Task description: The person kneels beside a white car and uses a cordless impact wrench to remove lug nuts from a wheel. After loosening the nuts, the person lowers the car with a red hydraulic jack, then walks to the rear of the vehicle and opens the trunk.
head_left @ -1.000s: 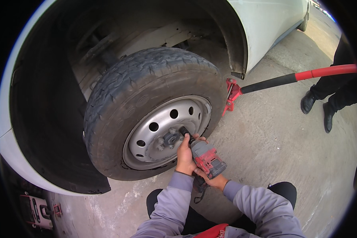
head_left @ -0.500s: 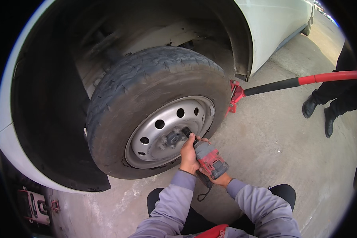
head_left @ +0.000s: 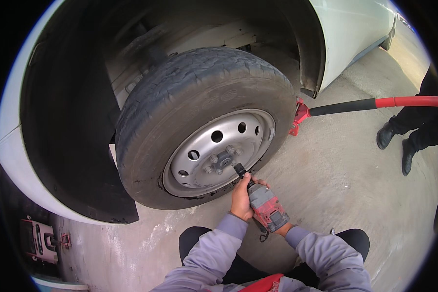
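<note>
Both hands are on a red and grey cordless impact wrench (head_left: 268, 207), whose black socket (head_left: 240, 169) points at the wheel. My left hand (head_left: 241, 198) wraps round its front end, just behind the socket. At the rear, my right hand (head_left: 283, 229) grips the handle, mostly hidden under the body. A silver steel wheel rim (head_left: 194, 181) with round holes sits inside a worn black tyre (head_left: 214, 90). Several lug nuts (head_left: 214, 159) ring the dark hub centre (head_left: 224, 159). The socket's tip is close to the lower-right nut; I cannot tell whether they touch.
A white vehicle body (head_left: 348, 36) arches over the wheel. Right of the tyre is a red jack (head_left: 301, 117) with a long black and red handle (head_left: 343, 106). A person's black shoes (head_left: 409, 156) stand at right. Another jack (head_left: 39, 241) lies lower left on concrete.
The socket has shifted from the upper right of the hub to its lower right, with both hands still on the wrench. The view has moved slightly, so the wheel appears farther right and higher.
</note>
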Demonstrator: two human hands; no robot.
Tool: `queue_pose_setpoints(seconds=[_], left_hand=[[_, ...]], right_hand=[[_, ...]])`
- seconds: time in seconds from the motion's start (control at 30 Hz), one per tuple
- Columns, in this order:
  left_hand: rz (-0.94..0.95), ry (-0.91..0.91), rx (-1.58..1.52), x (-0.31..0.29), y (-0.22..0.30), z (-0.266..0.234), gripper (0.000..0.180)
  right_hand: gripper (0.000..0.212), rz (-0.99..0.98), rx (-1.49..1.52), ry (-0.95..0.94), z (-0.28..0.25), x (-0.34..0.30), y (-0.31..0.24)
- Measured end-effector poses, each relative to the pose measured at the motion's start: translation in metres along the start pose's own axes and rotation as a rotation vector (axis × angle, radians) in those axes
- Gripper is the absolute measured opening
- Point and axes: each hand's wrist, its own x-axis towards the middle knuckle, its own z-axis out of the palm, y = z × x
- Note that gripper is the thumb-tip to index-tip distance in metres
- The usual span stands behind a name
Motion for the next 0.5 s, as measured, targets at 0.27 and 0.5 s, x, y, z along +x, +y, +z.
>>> queue_pose_setpoints(seconds=[0.27,0.5], left_hand=[[0.116,-0.076,-0.141,-0.027,0.035,-0.042,0.042],[0.107,-0.023,-0.095,-0.027,0.05,-0.052,0.043]], right_hand=[[0.029,-0.083,0.429,-0.004,-0.004,0.023,-0.042],[0.031,0.03,0.418,-0.005,0.015,0.031,-0.055]])
